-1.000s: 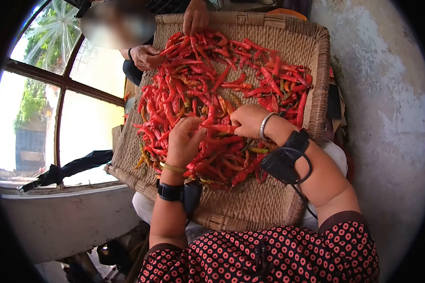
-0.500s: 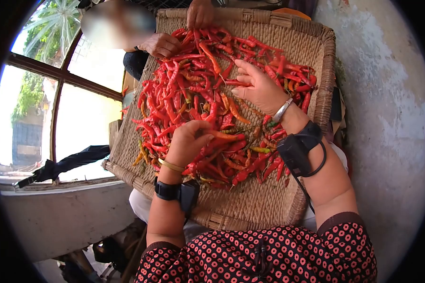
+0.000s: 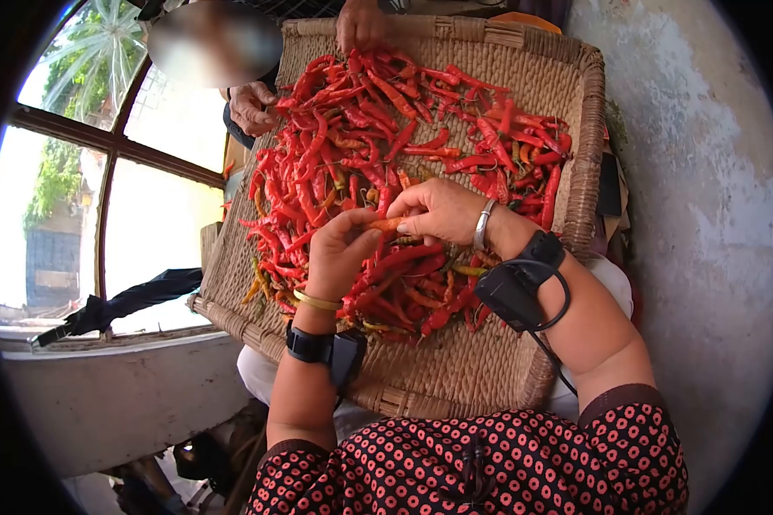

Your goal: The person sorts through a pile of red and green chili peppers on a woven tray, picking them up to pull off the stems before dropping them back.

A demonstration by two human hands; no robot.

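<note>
Now, a light two-ended pinch suits this orange chili [image 3: 387, 224] best — squeezing could split its skin — as left hand [image 3: 339, 255] and right hand [image 3: 442, 211] meet above the red chilies [image 3: 307, 202] in the woven basket [image 3: 590, 129], both sets of fingers nearly closed, gripping it between them

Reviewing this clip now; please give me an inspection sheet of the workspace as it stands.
Surface: woven tray, bare along its near side.
Job's things: heaped red peppers, with some orange, yellow and greenish ones mixed in.
Clutter: nothing seen on the tray besides peppers and small scraps.
Grips: left hand and right hand both pinch one orange pepper.
Cables: black cable loops beside the device on the right forearm; its far end is hidden.
Surroundings: window at picture left; a co-worker's hands at the far side.
</note>
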